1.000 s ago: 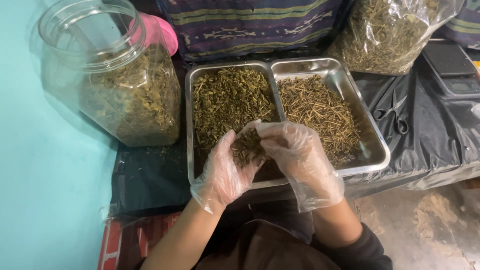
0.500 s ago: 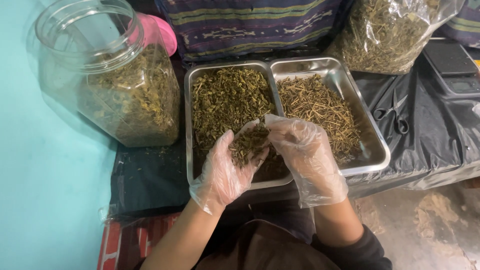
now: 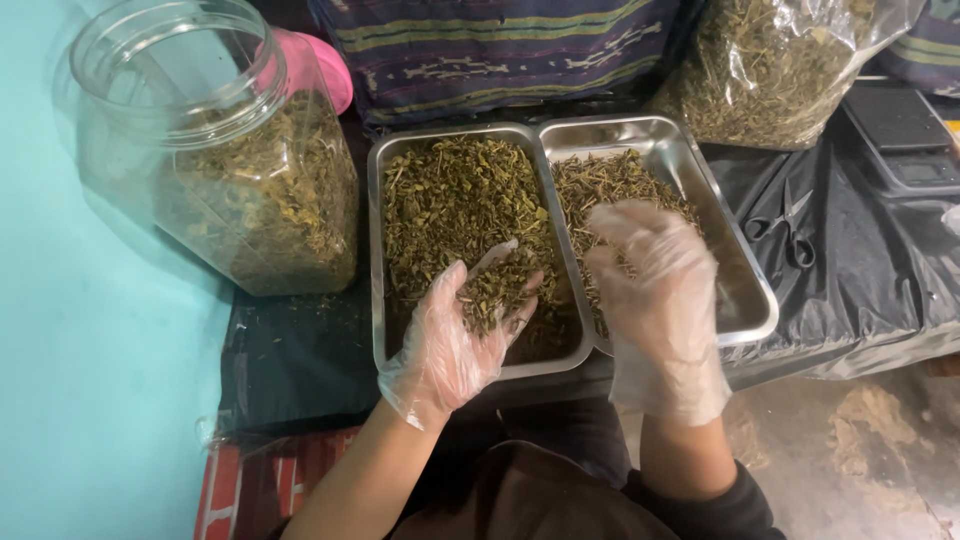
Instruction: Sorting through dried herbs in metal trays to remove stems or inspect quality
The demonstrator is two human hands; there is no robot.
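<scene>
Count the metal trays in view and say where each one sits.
2. The left tray lies under the left hand, which cups dried herbs; the right tray adjoins it, under the right hand. None seems hidden.

Single head cam, worn by the person, looks steeply down & fwd at close range over both gloved hands onto two steel trays (image 3: 745,300), w/ no 2nd view to overlap.
</scene>
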